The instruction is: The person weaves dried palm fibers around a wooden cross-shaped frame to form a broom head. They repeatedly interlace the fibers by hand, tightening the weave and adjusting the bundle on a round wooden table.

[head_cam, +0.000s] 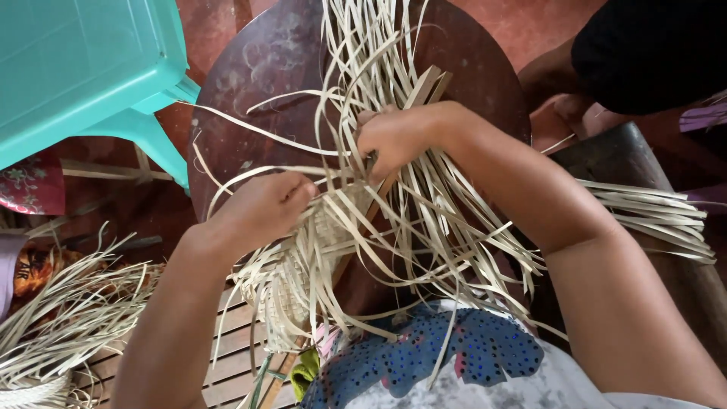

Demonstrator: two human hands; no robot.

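A person works a half-made woven piece of pale, flat straw strips [318,257], held over the lap and partly above a round, dark brown wooden table [250,83]. The left hand [265,208] is closed, its fingers pinching strips at the upper edge of the woven part; the right hand [394,140] is also closed around a bunch of loose strips just above and to the right, the two hands near each other but not touching. Judging from how things lie, the weaving is partly done: a short, tight patch of crossed strips shows below the left hand, while many long unwoven straw strips [379,53] fan out upward across the table and sideways over the right forearm, so most of the length seems left to plait. A further heap of loose pale straw [68,326] lies on the slatted wooden floor at the left, well apart from the hands. A turquoise plastic stool [83,68] stands beside the table at upper left, and another person's dark sleeve [644,45] shows at the upper right.
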